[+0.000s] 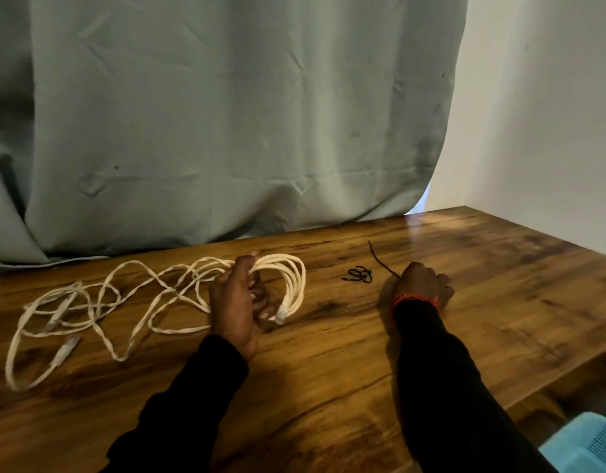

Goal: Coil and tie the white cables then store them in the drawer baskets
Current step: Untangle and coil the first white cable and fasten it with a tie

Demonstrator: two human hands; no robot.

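Note:
A coiled white cable (pixel 294 281) lies partly looped in my left hand (pixel 238 302), which grips the bundle near the table's middle; a clear plug end hangs by my fingers. More white cable (pixel 100 302) sprawls loose to the left on the wooden table (pixel 329 387). My right hand (pixel 422 285) rests on the table with fingers curled, pinching the near end of a thin black tie (pixel 380 259). A second black tie (pixel 359 275), knotted in small loops, lies between my hands.
A grey-green curtain (pixel 226 114) hangs behind the table's far edge. A white wall (pixel 533 114) stands at the right. A light blue basket (pixel 588 442) shows at the bottom right corner, below the table's right edge.

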